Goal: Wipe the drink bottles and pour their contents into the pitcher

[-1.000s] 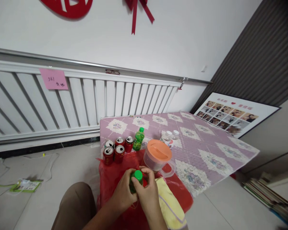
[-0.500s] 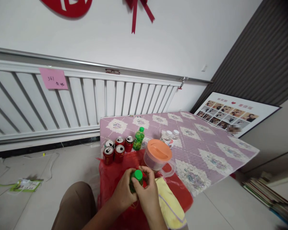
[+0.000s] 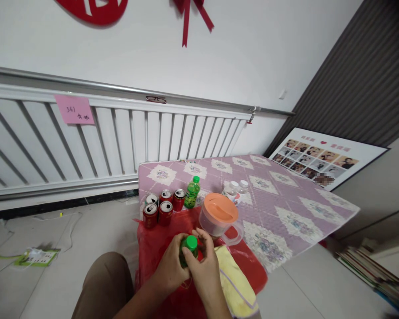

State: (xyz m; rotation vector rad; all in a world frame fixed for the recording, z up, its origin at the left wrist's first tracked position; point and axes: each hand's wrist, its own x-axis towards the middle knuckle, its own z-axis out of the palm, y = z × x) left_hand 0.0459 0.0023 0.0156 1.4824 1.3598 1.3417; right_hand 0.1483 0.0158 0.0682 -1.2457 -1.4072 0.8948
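Note:
Between my two hands, over a red plastic bag (image 3: 148, 252), stands a green-capped plastic bottle (image 3: 192, 243). My left hand (image 3: 173, 261) is wrapped round its left side. On the right side, my right hand (image 3: 203, 261) presses its thumb near the bottle's neck, fingers curled behind. Most of the bottle's body is hidden by the hands. Just beyond my right hand is a clear pitcher with an orange lid (image 3: 221, 209). A yellow cloth (image 3: 236, 283) lies to the right of my right wrist.
Several red drink cans (image 3: 165, 212) stand at the table's left edge, beside another green bottle (image 3: 192, 192). Two clear bottles with white caps (image 3: 233, 188) are behind the pitcher. A floral tablecloth (image 3: 295, 221) covers the table, which meets a white radiator (image 3: 173, 133).

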